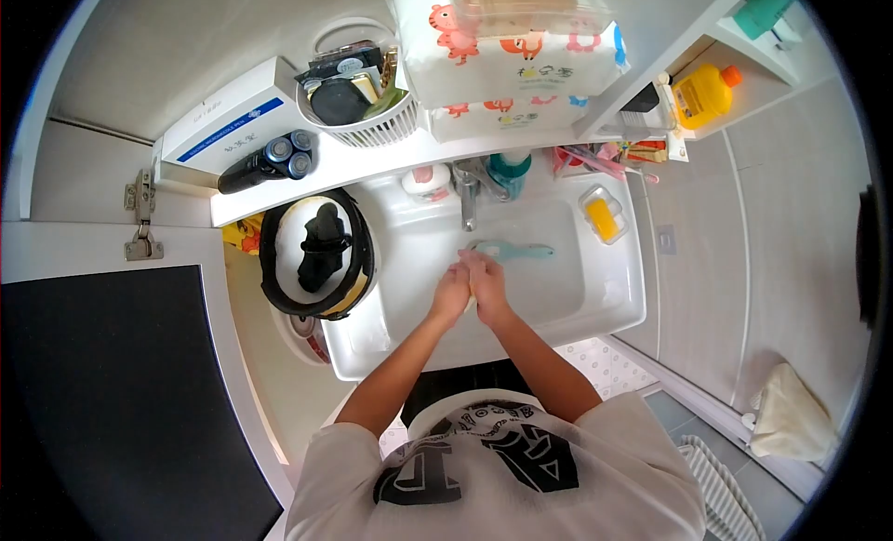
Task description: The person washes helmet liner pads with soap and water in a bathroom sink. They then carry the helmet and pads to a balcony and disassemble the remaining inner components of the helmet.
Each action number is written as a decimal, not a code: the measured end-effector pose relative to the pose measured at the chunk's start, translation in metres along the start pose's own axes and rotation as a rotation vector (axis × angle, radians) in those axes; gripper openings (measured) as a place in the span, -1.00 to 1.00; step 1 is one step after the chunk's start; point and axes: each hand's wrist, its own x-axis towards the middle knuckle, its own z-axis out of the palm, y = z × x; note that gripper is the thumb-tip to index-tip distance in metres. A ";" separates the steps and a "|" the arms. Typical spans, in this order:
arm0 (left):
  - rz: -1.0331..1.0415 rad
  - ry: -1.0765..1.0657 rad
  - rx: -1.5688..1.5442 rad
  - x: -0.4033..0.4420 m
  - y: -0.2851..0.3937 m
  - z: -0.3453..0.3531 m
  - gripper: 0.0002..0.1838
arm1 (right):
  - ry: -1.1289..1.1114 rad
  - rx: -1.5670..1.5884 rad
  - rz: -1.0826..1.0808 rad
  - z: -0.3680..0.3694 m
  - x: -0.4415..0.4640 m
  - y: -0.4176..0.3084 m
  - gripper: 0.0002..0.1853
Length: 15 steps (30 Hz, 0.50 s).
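Sink [551,294]: left hand [452,293] against right hand [487,282]

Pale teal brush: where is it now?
In the head view, the pale teal brush lies in the sink, just beyond the right hand, right of the faucet.

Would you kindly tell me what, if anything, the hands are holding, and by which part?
A small, pale thing seems pressed between the left hand and right hand; the gripped part is hidden.
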 end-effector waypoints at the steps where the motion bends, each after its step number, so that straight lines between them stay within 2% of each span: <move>1: -0.090 -0.030 -0.008 -0.001 0.004 -0.003 -0.29 | 0.025 -0.100 -0.006 -0.002 0.004 0.002 -0.63; 3: -0.273 -0.093 -0.024 -0.010 0.022 -0.012 -0.33 | 0.094 -0.062 -0.091 -0.007 0.010 0.004 -0.68; 4: -0.287 -0.081 -0.056 -0.017 0.034 -0.013 -0.36 | 0.126 -0.042 -0.132 -0.005 0.011 0.002 -0.71; 6: -0.314 -0.055 -0.120 -0.029 0.047 -0.011 -0.43 | 0.200 0.219 -0.083 0.003 0.011 -0.004 -0.70; 7: -0.139 -0.012 0.152 -0.033 0.045 -0.009 -0.47 | 0.237 0.349 -0.059 0.006 0.010 -0.008 -0.69; 9: 0.217 0.073 0.692 -0.040 0.041 -0.006 -0.54 | 0.264 0.359 -0.047 0.008 0.010 -0.009 -0.72; 12: 0.261 0.102 0.790 -0.036 0.047 -0.011 -0.57 | 0.306 0.413 -0.047 0.014 0.006 -0.017 -0.70; 15: 0.328 0.127 0.809 -0.027 0.044 -0.012 -0.52 | 0.372 0.368 -0.021 0.013 0.010 -0.016 -0.67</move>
